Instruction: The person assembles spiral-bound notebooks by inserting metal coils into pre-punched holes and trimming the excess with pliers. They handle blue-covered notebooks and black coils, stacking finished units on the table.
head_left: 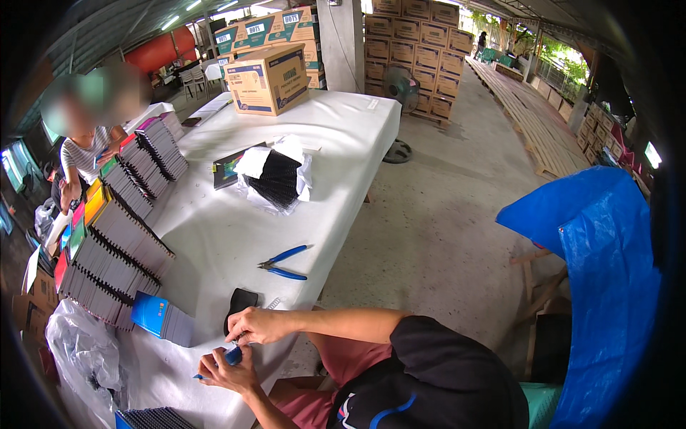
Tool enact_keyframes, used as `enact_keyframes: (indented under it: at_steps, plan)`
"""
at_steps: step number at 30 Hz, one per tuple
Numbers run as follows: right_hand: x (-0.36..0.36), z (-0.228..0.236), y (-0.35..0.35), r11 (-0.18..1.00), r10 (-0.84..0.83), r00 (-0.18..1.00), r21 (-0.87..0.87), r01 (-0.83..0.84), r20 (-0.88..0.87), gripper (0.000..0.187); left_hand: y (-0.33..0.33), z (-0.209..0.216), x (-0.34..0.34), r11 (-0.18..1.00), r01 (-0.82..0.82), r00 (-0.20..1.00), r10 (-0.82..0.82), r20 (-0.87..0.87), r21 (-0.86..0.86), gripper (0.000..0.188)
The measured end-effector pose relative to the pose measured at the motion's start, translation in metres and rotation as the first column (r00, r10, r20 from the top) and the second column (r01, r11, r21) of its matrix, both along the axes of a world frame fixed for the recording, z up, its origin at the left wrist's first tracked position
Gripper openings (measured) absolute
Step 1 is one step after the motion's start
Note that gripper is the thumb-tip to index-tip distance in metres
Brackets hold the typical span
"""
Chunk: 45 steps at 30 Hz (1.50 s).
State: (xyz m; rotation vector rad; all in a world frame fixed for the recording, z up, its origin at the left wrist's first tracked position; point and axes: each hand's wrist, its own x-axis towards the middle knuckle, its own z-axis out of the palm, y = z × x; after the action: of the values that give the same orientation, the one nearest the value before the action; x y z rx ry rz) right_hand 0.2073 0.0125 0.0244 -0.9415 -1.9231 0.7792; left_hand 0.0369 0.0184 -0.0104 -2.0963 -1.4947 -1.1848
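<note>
My left hand is closed around a small blue thing, low over the near edge of the white-covered table. Fingers hide most of that blue thing, so I cannot tell its kind. Just above it, my right hand has its fingertips pinched together at its upper end; what they grip is too small to make out. Beyond the right hand lie a flat black item and a short clear spiral coil. A stack of small blue-covered notebooks stands to the left.
Blue-handled cutting pliers lie on the white tabletop. Farther off are black binding coils on white wrapping and a carton. Spiral-bound notebooks line the left side, with a plastic bag nearer. Across them is another person.
</note>
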Motion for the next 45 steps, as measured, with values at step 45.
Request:
enact_keyframes:
  at_steps: [45]
  plan:
    - [0.0,0.035,0.012,0.927,0.008,0.999,-0.375,0.011,0.051,0.026,-0.004,0.02,-0.021,0.979,0.08,0.996,-0.073,0.043,-0.189,0.044]
